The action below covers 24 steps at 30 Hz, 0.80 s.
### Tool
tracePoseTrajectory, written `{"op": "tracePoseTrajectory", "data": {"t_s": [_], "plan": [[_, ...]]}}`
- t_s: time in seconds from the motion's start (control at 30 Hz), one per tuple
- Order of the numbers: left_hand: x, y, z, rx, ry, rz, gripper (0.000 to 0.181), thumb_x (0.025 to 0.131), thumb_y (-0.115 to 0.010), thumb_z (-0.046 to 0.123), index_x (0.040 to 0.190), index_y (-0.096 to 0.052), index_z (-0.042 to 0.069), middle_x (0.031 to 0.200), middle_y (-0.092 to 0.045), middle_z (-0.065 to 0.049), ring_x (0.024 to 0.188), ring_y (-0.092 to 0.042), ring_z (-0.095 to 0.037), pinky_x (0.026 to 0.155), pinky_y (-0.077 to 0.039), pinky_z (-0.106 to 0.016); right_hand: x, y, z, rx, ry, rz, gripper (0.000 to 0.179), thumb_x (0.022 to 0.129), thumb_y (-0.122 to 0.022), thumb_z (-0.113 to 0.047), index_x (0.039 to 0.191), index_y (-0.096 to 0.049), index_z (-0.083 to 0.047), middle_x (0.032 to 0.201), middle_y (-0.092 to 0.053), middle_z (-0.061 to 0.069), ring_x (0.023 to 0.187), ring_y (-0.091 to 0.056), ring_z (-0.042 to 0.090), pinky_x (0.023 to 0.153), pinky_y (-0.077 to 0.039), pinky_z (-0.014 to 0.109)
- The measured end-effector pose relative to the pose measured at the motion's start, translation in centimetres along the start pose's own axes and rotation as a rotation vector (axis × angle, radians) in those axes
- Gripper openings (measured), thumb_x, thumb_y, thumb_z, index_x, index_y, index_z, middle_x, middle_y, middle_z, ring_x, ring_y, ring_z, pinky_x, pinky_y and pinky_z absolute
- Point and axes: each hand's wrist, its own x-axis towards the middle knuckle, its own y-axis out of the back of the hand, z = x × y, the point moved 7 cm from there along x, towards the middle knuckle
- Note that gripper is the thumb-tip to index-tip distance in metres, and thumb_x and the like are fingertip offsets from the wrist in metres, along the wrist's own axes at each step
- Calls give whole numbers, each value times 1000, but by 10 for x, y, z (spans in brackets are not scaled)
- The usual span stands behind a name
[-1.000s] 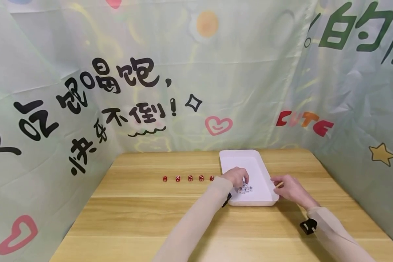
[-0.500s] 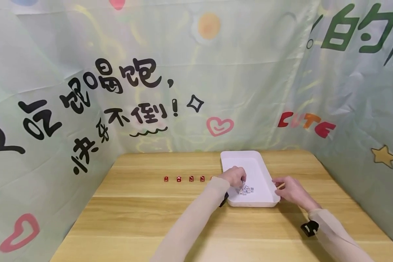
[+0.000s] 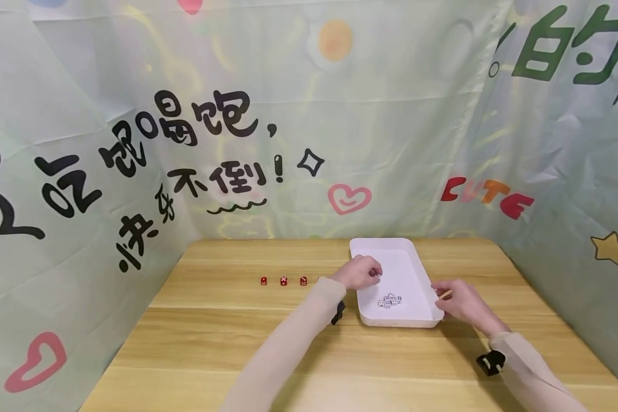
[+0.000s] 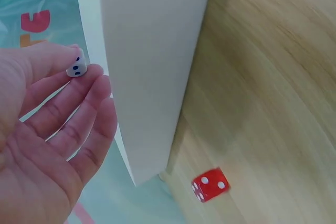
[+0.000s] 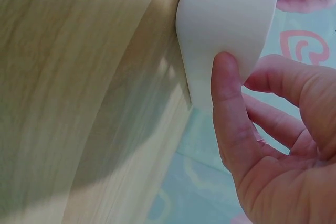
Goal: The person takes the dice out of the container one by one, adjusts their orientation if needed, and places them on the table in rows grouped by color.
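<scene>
My left hand (image 3: 359, 272) is over the left rim of a white tray (image 3: 400, 266). Between thumb and fingertips it pinches a white die (image 4: 77, 66) with dark dots, seen best in the left wrist view. Inside the tray, toward the near end, several more white dice (image 3: 389, 301) lie in a cluster. My right hand (image 3: 462, 298) grips the tray's right wall near the front corner, one finger (image 5: 227, 77) against the outside and another fingertip at the rim.
A row of red dice (image 3: 284, 281) lies on the wooden table (image 3: 211, 337) left of the tray; my left forearm hides its right end. One red die (image 4: 210, 184) shows beside the tray wall. Printed cloth (image 3: 288, 68) hangs behind and along both sides.
My left hand has risen from the cluster of white dice and moved left to the tray's left rim, carrying a die. The right hand keeps its grip on the tray.
</scene>
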Motion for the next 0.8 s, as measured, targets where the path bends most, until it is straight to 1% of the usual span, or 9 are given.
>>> {"op": "tracePoseTrajectory", "data": {"t_s": [0.27, 0.37, 0.47, 0.63, 0.73, 0.8], "plan": [[-5, 6, -6, -15, -34, 48, 16, 92, -65, 14, 104, -74, 9, 94, -72, 2, 81, -59, -3, 77, -46, -13, -1, 2, -1, -14, -4, 3, 44, 80, -65, 5, 122, -57, 17, 103, -64, 28, 86, -65, 28, 57, -57, 33], [-6, 8, -8, -7, -27, 78, 17, 92, -65, 14, 105, -74, 9, 94, -72, 2, 82, -60, -4, 78, -47, -14, -1, 3, 0, -9, -1, 4, 44, 81, -64, 5, 123, -57, 17, 103, -63, 29, 86, -65, 29, 58, -57, 33], [-10, 11, -12, -19, -10, 112, 18, 91, -64, 15, 106, -73, 10, 95, -72, 3, 83, -60, -4, 79, -47, -16, -1, 3, 0, -6, 6, 10, 44, 81, -64, 5, 122, -57, 18, 102, -63, 29, 86, -65, 29, 57, -57, 33], [-19, 13, -20, -70, -14, 159, 22, 90, -63, 15, 110, -72, 7, 94, -70, 2, 82, -58, -5, 77, -48, -17, -2, 2, 0, -12, 10, 15, 44, 80, -65, 5, 122, -58, 16, 101, -64, 27, 86, -65, 29, 57, -57, 32], [-26, 18, -27, -111, -24, 201, 25, 91, -63, 15, 113, -70, 5, 92, -70, 1, 80, -59, -6, 75, -48, -17, -1, 1, 0, -10, 2, 17, 44, 80, -65, 5, 122, -58, 16, 102, -64, 27, 85, -65, 28, 57, -57, 32], [-30, 23, -33, -150, -19, 223, 26, 91, -64, 15, 113, -70, 3, 92, -70, 0, 80, -60, -6, 75, -49, -17, 0, 1, 0, -9, -3, 16, 44, 80, -64, 5, 123, -58, 16, 102, -64, 28, 84, -65, 28, 57, -57, 33]]}}
